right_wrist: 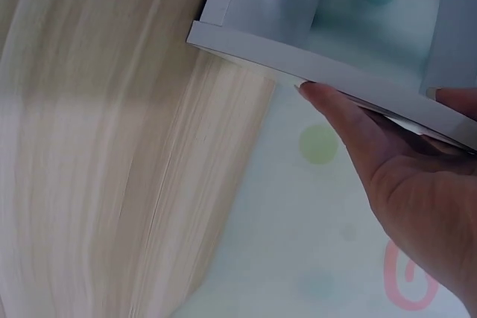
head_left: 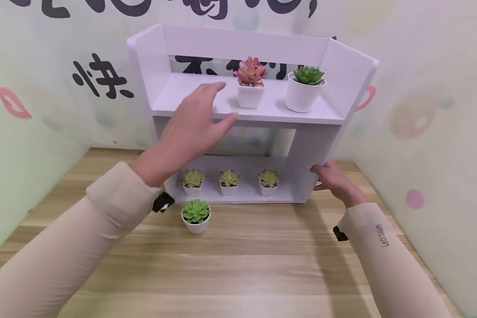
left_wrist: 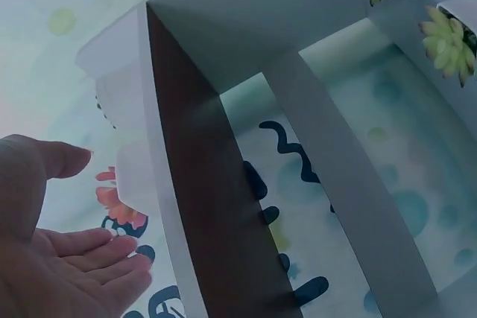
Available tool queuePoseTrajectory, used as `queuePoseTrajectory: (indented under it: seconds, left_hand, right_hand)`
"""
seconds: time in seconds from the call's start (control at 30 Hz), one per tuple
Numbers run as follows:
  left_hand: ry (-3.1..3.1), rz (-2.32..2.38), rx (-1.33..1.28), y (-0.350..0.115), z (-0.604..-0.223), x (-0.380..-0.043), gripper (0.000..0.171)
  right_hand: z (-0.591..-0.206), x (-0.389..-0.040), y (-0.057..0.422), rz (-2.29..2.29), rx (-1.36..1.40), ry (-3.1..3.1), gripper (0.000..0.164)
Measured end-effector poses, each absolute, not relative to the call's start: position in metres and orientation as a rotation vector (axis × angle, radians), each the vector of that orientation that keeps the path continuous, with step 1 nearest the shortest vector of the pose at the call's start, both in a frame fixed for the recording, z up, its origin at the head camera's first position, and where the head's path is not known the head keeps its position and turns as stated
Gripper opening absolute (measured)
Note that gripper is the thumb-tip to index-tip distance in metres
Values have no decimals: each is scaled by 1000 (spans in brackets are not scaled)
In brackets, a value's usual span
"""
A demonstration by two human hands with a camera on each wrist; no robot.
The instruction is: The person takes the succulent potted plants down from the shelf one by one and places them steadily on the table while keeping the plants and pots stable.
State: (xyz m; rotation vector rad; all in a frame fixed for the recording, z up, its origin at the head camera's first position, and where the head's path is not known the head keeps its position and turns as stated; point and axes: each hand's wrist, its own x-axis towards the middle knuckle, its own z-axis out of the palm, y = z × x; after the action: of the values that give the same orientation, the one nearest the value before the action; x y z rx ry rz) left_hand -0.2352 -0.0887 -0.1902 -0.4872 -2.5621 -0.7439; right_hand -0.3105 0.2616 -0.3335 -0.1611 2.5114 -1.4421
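While a leafy green plant point(head_left: 196, 213) sits on the streaky wood table point(head_left: 242, 274), the right hand point(head_left: 335, 181) grips the smooth white shelf point(head_left: 318, 141) between fingers and thumb; the left hand point(head_left: 194, 121), thumb and fingers apart, hangs near the spiky red plant point(head_left: 251, 75) up top.

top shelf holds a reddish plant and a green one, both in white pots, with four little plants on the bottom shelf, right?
Not four: the head view shows three little plants on the bottom shelf. The top shelf is as you say.
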Motion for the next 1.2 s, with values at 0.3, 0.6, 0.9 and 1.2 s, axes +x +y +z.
queuePoseTrajectory:
  seconds: [0.3,0.6,0.9,1.2]
  left_hand:
    - [-2922,-929,-271,-79,-162,-265,97]
    - [-2798,-1168,-241,-57,-162,-286,92]
    - [-2720,-1205,-122,-44,-167,-296,79]
    - [-2599,-1289,-82,-42,-170,-295,68]
  right_hand:
    - [-335,-311,261,-1443,-166,2514,57]
    - [-334,-310,261,-1439,-157,2540,58]
    - [-336,-308,260,-1407,-135,2557,57]
    - [-337,-310,261,-1417,-169,2552,57]
